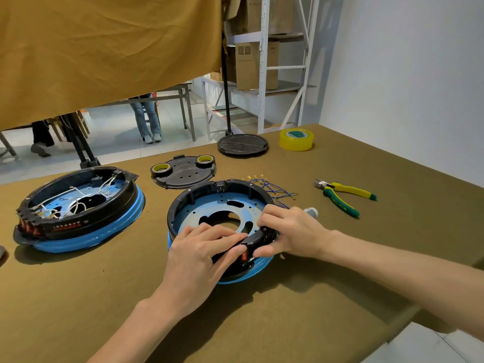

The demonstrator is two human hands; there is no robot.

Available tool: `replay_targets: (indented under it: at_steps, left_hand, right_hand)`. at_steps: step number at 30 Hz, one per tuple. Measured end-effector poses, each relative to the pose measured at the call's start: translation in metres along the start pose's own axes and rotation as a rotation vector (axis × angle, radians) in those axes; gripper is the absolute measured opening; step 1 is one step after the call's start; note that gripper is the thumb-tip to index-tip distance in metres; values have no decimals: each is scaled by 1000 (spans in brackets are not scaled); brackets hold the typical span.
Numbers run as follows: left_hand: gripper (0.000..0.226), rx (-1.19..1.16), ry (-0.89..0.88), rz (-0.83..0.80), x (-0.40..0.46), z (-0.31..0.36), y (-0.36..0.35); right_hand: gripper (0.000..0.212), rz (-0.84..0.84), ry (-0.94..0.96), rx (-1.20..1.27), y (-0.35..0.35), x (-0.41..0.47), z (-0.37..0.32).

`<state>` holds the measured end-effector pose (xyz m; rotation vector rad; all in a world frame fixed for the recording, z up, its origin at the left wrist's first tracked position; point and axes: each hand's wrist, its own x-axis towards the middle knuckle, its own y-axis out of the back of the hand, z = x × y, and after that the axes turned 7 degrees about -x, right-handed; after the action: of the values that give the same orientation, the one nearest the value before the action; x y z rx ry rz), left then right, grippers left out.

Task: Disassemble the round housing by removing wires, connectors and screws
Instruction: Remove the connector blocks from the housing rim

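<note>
Two hands work the near rim of the round housing [220,205]: my left hand [201,255] curls its fingers over the black rim, and my right hand [285,231] pinches the same rim beside a red rocker switch [244,255]. I see a black ring on a blue base, its blue inner plate bare, lying mid-table on olive cloth [288,305]. Blue wires [275,191] lie just behind. Pliers [343,196] marked "JING-DIN" rest to the right, before a white wall [406,74].

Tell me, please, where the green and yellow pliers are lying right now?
In the head view, the pliers lie on the table to the right of the housing being worked on, below the yellow tape roll.
</note>
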<state>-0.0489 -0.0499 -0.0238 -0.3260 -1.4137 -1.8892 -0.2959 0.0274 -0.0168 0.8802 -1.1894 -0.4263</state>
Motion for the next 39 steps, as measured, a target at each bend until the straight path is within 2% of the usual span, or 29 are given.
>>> replay_targets:
  at_steps: [7, 15, 18, 21, 26, 28, 30, 31, 33, 36, 39]
  left_hand:
    - [41, 2, -2, 15, 0, -1, -1]
    - [41, -8, 5, 16, 0, 0, 0]
    - [42, -18, 7, 25, -1, 0, -1]
    - [44, -15, 8, 35, -1, 0, -2]
    - [51, -21, 7, 54, -2, 2, -2]
    - [53, -21, 3, 65, -2, 3, -3]
    - [51, -4, -4, 67, -3, 3, -3]
    - [49, 9, -4, 66, -3, 3, -3]
    - [43, 32, -6, 67, -2, 4, -3]
    - [41, 47, -6, 61, -1, 6, -2]
    - [43, 49, 4, 36, -1, 7, 0]
  right_hand:
    - [55, 4, -196, 173, -9, -11, -6]
    - [88, -49, -380, 309, 10, -34, -21]
    - [101, -87, -373, 189, 20, -48, -22]
    - [104, -168, -406, 147, 29, -55, -21]
    - [93, -197, -416, 240, 32, -57, -22]
    - [72, -147, -408, 224, 33, -49, -31]
    - [36, -40, -340, 164, 33, -39, -45]
    - [31, -4, -310, 147, 33, -32, -53]
    - [40, -19, -329, 131, 33, -17, -67]
    - [51, -148, -411, 68, 31, -1, -81]
    - [49, -217, -470, 59, 32, 8, -85]
